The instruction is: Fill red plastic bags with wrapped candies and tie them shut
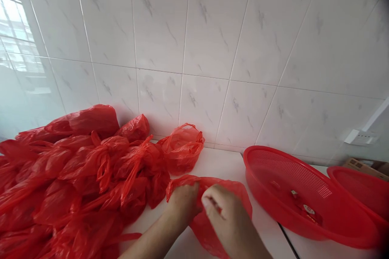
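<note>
A thin red plastic bag (219, 243) lies with its mouth spread wide on the white tabletop, in front of me. My left hand (186, 200) reaches into the bag's mouth; its fingers point down and are mostly hidden. Close beside it, my right hand (223, 210) is curled closed over the bag, and what it grips, if anything, does not show. Another red bag (182, 151) stands with its handles up by the wall. To the right sits a large red plastic basket (270, 206) with several small wrapped pieces (309, 209) in the bottom.
A big heap of filled red plastic bags (75, 178) covers the left side. A second red basket (361, 186) and a cardboard box (367, 166) are at the far right. A tiled wall (209, 40) with a socket (361, 137) rises behind the white table (219, 160).
</note>
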Tool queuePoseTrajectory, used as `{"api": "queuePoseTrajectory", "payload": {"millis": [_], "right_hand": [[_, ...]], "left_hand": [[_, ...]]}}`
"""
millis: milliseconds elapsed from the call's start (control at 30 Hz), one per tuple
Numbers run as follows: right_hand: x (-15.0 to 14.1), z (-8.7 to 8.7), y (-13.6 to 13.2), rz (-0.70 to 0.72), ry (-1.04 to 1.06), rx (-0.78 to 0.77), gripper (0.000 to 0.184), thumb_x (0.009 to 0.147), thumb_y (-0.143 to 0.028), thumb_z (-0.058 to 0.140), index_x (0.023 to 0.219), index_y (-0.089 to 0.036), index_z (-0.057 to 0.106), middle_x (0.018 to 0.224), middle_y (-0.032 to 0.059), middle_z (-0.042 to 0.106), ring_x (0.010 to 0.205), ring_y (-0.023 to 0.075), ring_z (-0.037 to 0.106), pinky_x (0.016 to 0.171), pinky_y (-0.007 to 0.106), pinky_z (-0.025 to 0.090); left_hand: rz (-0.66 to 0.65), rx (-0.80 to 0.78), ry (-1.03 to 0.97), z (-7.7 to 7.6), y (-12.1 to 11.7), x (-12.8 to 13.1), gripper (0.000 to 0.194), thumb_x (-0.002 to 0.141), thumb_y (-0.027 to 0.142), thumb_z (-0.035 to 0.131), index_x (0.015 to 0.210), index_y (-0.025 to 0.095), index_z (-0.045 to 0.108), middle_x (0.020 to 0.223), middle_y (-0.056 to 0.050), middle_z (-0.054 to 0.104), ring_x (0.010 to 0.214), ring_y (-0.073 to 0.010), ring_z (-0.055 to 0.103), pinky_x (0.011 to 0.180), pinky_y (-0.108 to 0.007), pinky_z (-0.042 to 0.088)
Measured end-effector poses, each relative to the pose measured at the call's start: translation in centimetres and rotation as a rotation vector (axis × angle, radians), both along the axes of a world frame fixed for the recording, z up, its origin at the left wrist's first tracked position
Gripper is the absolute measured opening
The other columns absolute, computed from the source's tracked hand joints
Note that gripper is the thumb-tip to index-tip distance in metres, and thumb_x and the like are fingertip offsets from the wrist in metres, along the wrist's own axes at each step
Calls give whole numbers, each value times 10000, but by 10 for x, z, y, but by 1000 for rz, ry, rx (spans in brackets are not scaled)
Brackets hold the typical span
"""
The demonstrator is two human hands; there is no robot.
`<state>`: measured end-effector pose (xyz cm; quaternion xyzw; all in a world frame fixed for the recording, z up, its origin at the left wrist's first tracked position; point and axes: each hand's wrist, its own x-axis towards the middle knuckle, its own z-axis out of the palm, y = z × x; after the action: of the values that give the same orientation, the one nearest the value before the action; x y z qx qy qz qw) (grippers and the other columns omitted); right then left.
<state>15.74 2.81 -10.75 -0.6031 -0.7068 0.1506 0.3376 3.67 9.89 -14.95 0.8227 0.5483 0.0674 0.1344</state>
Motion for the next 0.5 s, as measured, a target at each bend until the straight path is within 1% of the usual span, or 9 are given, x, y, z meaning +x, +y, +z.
{"api": "queuePoseTrajectory", "payload": {"millis": [67,100,133,200,267,333,433,500], "right_hand": [[-9,-14,7,27,-162,-157,229,836,-195,393,665,-224,542,741,19,639,650,156,566,577,268,368],[-5,-22,13,4,-255,-214,223,812,-151,392,674,-217,553,750,31,649,651,164,578,569,275,357],[2,-30,20,-35,-336,-246,211,779,-114,404,705,-212,575,779,47,662,676,179,598,579,283,359],[25,-43,33,-138,-450,-253,247,695,-62,458,818,-199,622,871,78,684,782,219,634,634,300,387],[50,-51,43,-205,-479,-246,392,618,-29,498,942,-198,641,939,83,693,879,242,639,685,305,408],[67,-54,46,-204,-455,-262,493,588,-16,509,1016,-222,643,950,61,703,900,240,642,690,297,417],[73,-52,43,-167,-410,-279,595,591,-24,523,1125,-269,618,1002,45,704,904,238,647,673,290,419],[70,-52,41,-148,-388,-288,649,611,-47,532,1213,-287,574,1042,53,698,912,247,649,676,297,424]], "left_hand": [[6,11,59,3,-2,-2,540,765,198,528,1296,114,491,900,-169,719,836,-354,685,677,-438,518],[13,25,92,4,-1,-5,586,751,204,547,1321,97,463,879,-167,722,824,-351,688,673,-429,520],[20,31,109,5,0,-8,630,717,214,590,1321,86,462,877,-167,723,827,-350,688,679,-420,520],[30,20,144,8,5,-18,635,622,238,682,1227,100,548,915,-164,721,844,-345,685,697,-399,519],[37,-2,184,10,9,-27,539,554,230,722,1076,134,631,941,-151,718,845,-334,683,697,-380,516],[26,-9,211,10,11,-33,464,510,211,734,965,161,658,917,-131,719,815,-323,682,671,-365,509],[-27,12,190,11,8,-34,433,495,191,718,922,190,650,833,-82,710,741,-292,673,614,-328,489],[-83,64,116,13,4,-32,361,544,187,679,903,208,646,815,-50,698,725,-256,661,611,-298,472]]}}
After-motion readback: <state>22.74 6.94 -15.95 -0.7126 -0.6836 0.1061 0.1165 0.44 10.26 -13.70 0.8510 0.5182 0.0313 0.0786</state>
